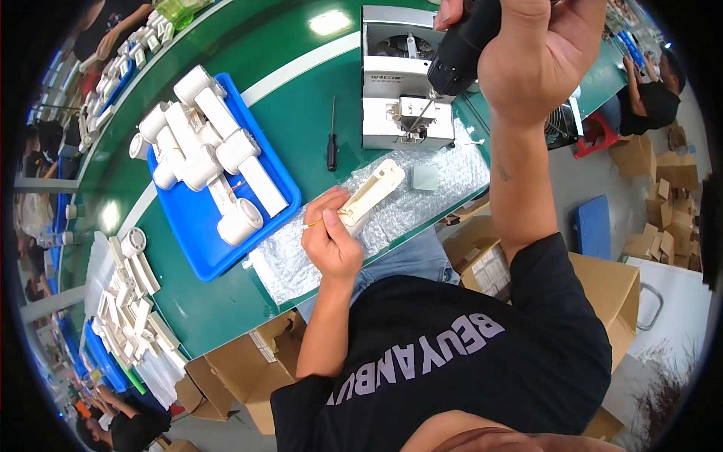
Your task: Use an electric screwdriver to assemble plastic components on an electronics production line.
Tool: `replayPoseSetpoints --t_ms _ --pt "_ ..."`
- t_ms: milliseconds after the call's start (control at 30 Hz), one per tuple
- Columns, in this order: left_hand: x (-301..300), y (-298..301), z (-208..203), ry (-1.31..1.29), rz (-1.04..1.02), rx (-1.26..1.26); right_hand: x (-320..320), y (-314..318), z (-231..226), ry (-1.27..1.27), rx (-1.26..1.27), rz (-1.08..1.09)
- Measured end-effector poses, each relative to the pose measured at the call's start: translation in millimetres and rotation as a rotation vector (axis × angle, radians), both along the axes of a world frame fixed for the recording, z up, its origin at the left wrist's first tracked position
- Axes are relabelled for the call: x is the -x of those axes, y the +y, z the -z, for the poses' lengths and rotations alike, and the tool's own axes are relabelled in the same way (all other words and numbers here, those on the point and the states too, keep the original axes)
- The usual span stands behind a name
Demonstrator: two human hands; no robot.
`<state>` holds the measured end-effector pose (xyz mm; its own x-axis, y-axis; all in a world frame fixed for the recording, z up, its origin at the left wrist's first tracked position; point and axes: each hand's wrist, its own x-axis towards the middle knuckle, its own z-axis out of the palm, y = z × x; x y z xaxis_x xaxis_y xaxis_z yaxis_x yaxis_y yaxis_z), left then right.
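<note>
My left hand (331,242) is closed round a long cream-white plastic housing (379,185), its hollow side facing up. A thin yellow wire (315,223) with a small white connector sticks out past the fingers. Raised at the upper right, my right hand (531,71) grips a black electric screwdriver (458,56). The screwdriver's bit (428,113) slants down to the front of a white and grey screw feeder (384,94); whether a screw sits on its tip is too small to tell. Beneath the housing lies bubble wrap (301,262) on the green bench.
A black hand screwdriver (332,147) lies between the feeder and a blue tray (197,252) stacked with white housings (199,166). More white parts (135,305) are piled at the left. A small pale square (425,178) rests on the wrap. Cardboard boxes (482,252) stand below the bench edge; other people work farther off.
</note>
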<state>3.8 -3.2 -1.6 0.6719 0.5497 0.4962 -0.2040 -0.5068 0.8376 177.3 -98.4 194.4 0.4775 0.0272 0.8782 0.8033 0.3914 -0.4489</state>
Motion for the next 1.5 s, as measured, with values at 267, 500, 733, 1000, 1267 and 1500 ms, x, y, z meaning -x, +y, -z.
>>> replayPoseSetpoints --t_ms 267,500,733,1000,1267,1500 --pt "-5.6 -2.2 0.4 -0.048 -0.031 0.042 5.3 -48.9 4.6 0.336 0.024 -0.860" --pt "-1.9 0.0 6.4 -0.116 -0.029 0.094 1.4 -36.6 22.1 0.397 -0.020 -0.892" --pt "1.5 -0.1 6.5 -0.095 -0.018 0.069 16.3 -25.2 34.2 0.423 -0.007 -0.793" --pt "-0.7 0.6 1.8 -0.053 -0.019 0.070 22.5 -21.0 42.0 0.426 -0.006 -0.657" --pt "-6.6 0.4 1.3 -0.107 -0.048 0.075 29.2 -7.1 40.7 0.373 -0.054 -0.541" --pt "4.2 -4.5 2.6 -0.073 -0.061 0.103 48.2 -8.4 46.3 0.515 -0.131 -0.488"
